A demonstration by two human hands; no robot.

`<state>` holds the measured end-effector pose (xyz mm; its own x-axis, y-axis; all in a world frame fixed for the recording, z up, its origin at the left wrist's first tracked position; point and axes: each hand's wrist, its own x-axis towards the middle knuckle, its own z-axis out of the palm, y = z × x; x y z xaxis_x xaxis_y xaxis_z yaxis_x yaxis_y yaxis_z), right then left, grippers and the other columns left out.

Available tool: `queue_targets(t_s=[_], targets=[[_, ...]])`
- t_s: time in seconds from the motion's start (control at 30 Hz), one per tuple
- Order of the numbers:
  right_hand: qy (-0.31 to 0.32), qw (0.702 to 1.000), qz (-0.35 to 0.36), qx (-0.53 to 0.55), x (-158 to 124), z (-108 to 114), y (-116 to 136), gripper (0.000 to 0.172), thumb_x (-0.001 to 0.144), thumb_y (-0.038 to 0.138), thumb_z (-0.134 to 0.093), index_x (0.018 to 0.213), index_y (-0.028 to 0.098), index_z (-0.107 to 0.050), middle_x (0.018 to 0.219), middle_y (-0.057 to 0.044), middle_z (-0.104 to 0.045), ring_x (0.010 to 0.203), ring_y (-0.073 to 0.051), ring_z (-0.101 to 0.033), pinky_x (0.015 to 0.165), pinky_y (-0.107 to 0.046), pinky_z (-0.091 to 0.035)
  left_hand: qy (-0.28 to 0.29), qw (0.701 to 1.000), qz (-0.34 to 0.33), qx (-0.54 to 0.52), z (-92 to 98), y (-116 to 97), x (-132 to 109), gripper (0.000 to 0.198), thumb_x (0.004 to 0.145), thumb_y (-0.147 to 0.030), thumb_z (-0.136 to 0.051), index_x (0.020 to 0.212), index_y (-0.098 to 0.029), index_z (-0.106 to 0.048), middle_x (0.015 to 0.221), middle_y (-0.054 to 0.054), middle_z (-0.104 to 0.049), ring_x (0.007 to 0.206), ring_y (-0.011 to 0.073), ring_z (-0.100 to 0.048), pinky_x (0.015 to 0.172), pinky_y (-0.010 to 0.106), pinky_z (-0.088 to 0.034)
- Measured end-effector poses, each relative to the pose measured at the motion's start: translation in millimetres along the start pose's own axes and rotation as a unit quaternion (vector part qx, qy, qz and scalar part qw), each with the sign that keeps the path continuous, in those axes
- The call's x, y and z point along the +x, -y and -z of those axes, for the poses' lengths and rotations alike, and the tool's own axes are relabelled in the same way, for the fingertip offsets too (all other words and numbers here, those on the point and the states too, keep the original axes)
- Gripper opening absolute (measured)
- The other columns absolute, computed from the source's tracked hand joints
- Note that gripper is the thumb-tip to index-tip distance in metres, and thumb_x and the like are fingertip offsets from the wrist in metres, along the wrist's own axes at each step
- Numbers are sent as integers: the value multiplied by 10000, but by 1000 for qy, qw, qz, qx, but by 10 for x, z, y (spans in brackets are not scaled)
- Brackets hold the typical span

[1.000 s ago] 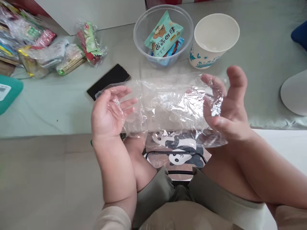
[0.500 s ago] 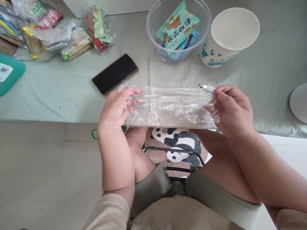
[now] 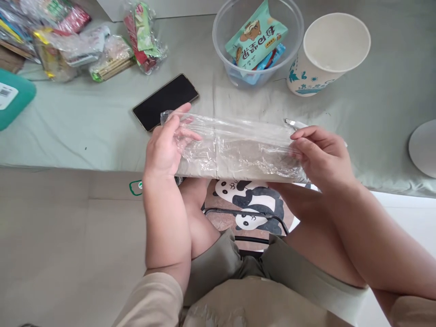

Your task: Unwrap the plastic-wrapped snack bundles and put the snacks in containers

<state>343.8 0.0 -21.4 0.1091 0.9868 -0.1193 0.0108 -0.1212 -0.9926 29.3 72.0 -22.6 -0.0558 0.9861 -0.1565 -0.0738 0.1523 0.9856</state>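
Note:
A clear, crinkled plastic bag (image 3: 238, 145) is stretched between my two hands above the table's front edge. My left hand (image 3: 166, 145) is at the bag's left end, its fingers spread, some of them behind or inside the film. At the right end my right hand (image 3: 320, 152) pinches the plastic between thumb and fingers. Just behind the left hand lies a black phone (image 3: 165, 101). A white tool with a metal tip (image 3: 295, 123), perhaps a cutter, lies beside my right fingers, partly covered by them.
Behind are a clear plastic bowl (image 3: 225, 59) with snack packets and a white paper cup (image 3: 308, 75). Wrapped bundles (image 3: 85, 45) lie back left, near a green box (image 3: 20, 102). A round white object (image 3: 424, 147) sits at the right.
My left hand has shifted slightly up with its fingers spread wider, and the bag's left end has risen. My right hand has moved a little left; the film looks smoother along the top.

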Motion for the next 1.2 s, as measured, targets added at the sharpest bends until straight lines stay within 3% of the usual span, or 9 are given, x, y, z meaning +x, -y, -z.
queue_targets(t_s=[0.17, 0.27, 0.43, 0.53, 0.73, 0.9, 1.07, 1.13, 1.2], targets=[[11, 998, 28, 55, 30, -10, 21, 135, 832, 386, -789, 893, 279, -735, 639, 28, -587, 583, -123, -561, 571, -283, -495, 27, 997, 70, -34, 5, -63, 14, 569, 905, -697, -569, 709, -190, -738, 1077, 132, -767, 889, 269, -758, 586, 297, -569], [-9, 999, 24, 21, 42, -23, 19, 139, 809, 330, -783, 920, 277, -718, 663, 31, -580, 592, -124, -578, 561, -281, -490, 2, 994, 105, -31, -2, -84, 14, 406, 872, -575, -682, 803, -182, -756, 1047, 119, -772, 716, 190, -738, 455, 228, -466], [-54, 988, -26, -141, 34, -23, 72, 113, 821, 261, -717, 933, 264, -701, 597, 41, -540, 512, -125, -520, 483, -275, -409, -55, 992, 114, 9, -36, -95, 10, 197, 818, -364, -788, 765, -187, -720, 787, 60, -767, 440, 81, -571, 321, 177, -277], [-82, 958, -47, -272, 11, 0, 126, 214, 807, 289, -720, 1018, 258, -708, 750, 13, -632, 525, -125, -554, 476, -287, -423, -65, 993, 100, 25, -64, -94, 6, 114, 841, -253, -743, 755, -181, -724, 753, 35, -761, 379, 44, -489, 306, 173, -247], [-148, 889, 128, -413, -62, 53, 184, 296, 796, 205, -673, 1083, 256, -722, 1162, -103, -656, 874, -230, -714, 803, -455, -620, -4, 998, 51, 44, -62, -27, -5, 76, 830, -204, -718, 884, -212, -771, 921, 35, -802, 392, 50, -518, 311, 203, -274], [-35, 881, 269, -388, -17, 0, 224, 237, 893, 380, -637, 1115, 303, -670, 1092, -84, -705, 1070, -304, -691, 968, -541, -586, 88, 995, 4, 47, -84, 13, -24, 106, 792, -277, -750, 887, -233, -766, 966, 35, -811, 418, 64, -574, 298, 201, -248], [129, 887, 176, -406, 179, -164, 286, 661, 821, 491, -716, 1419, 267, -543, 1352, -121, -706, 1209, -345, -669, 1053, -542, -530, 148, 987, -35, 59, -177, -6, -46, 57, 721, -226, -730, 776, -210, -735, 945, 51, -820, 617, 133, -723, 436, 203, -444], [170, 880, 126, -425, 253, -228, 333, 755, 771, 465, -751, 1461, 260, -521, 1276, -111, -744, 1094, -330, -703, 984, -502, -543, 161, 983, -55, 67, -208, -9, -51, 84, 692, -176, -703, 762, -206, -738, 935, 47, -818, 643, 141, -733, 481, 219, -475], [187, 873, 83, -442, 302, -266, 383, 594, 773, 393, -731, 1340, 256, -618, 1010, -61, -778, 882, -279, -711, 858, -442, -542, 153, 983, -64, 79, -226, -5, -44, 110, 671, -145, -679, 739, -208, -737, 912, 36, -812, 640, 140, -727, 471, 228, -449]])
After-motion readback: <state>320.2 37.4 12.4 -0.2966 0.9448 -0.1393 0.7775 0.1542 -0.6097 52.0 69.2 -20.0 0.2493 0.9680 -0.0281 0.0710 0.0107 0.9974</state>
